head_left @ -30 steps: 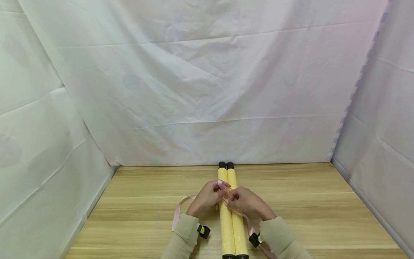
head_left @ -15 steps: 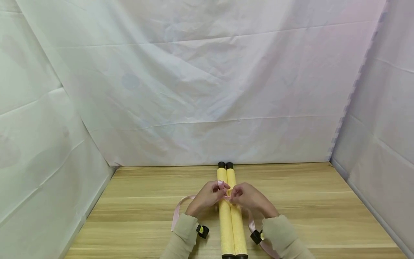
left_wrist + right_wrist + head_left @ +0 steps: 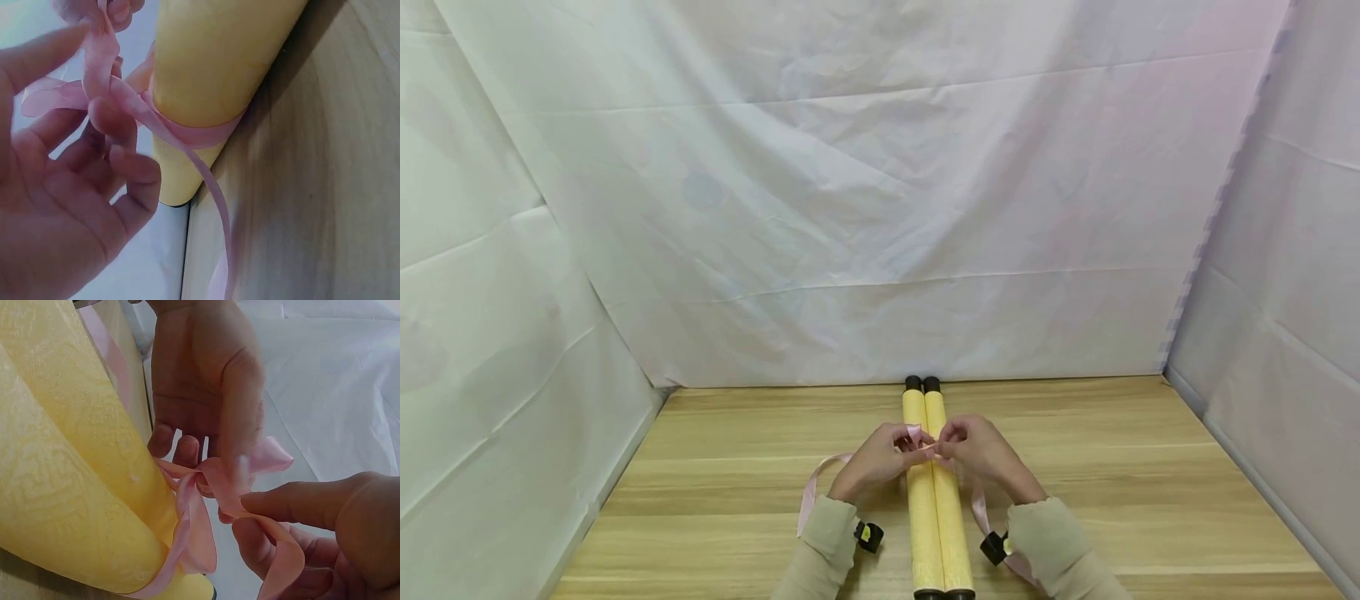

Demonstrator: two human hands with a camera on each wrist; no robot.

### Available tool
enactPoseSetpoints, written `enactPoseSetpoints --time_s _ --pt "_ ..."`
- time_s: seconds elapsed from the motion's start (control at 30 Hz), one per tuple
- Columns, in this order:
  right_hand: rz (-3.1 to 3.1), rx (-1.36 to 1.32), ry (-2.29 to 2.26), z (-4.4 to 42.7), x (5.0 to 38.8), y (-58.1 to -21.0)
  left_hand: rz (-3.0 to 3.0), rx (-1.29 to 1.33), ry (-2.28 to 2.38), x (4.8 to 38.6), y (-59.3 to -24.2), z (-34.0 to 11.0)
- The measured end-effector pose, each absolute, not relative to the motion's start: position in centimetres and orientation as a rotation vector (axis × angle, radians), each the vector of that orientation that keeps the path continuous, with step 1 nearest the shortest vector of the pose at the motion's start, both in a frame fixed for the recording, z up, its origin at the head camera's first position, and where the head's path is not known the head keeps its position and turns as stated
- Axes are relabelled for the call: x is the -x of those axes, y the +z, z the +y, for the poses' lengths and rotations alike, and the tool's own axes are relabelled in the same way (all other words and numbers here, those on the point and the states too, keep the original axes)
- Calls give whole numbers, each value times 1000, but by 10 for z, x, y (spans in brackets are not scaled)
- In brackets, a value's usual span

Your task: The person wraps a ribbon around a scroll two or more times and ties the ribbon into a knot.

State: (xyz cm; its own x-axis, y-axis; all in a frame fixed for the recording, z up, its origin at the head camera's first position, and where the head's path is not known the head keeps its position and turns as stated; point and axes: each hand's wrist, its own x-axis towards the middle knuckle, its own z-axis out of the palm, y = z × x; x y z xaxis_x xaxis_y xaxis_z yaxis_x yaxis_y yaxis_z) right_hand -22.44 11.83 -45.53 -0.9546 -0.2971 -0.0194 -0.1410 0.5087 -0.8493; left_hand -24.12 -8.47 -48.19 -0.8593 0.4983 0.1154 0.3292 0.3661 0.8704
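Two yellow scrolls (image 3: 928, 525) with black end knobs lie side by side on the table, pointing away from me. A pink ribbon (image 3: 197, 136) wraps round them, and part of it stands up as a loop between my hands. My left hand (image 3: 880, 458) holds the ribbon over the scrolls, a small fold (image 3: 53, 99) of it sticking out past the fingers. From the right, my right hand (image 3: 985, 454) pinches another stretch of ribbon (image 3: 284, 556) between thumb and fingertips. In the right wrist view the two hands' fingertips nearly meet. Fingers partly hide the crossing of the ribbon.
One ribbon tail (image 3: 808, 500) curves over the wood-grain table (image 3: 737, 492) at the left. Another tail (image 3: 981, 510) runs down by the right wrist. White cloth (image 3: 880, 208) hangs behind, close to the scrolls' far ends, and on both sides.
My right hand has shifted slightly up and right, drawing its piece of ribbon, and its fingertips now meet the left thumb's side. The left hand stays nearly in place.
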Motion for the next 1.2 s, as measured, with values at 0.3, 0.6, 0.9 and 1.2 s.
enactPoseSetpoints --time_s 0.3,0.6,0.9,1.2 --pt "2590 391 -1455 117 227 -456 2531 -650 1554 242 -482 -88" --pt "2576 269 -1478 120 235 -457 2601 -593 1550 243 -482 -87" --pt "2528 185 -1477 121 241 -463 2577 -577 1574 245 -485 -86" --pt "2555 50 -1461 110 240 -479 2627 -596 1550 244 -486 -84"
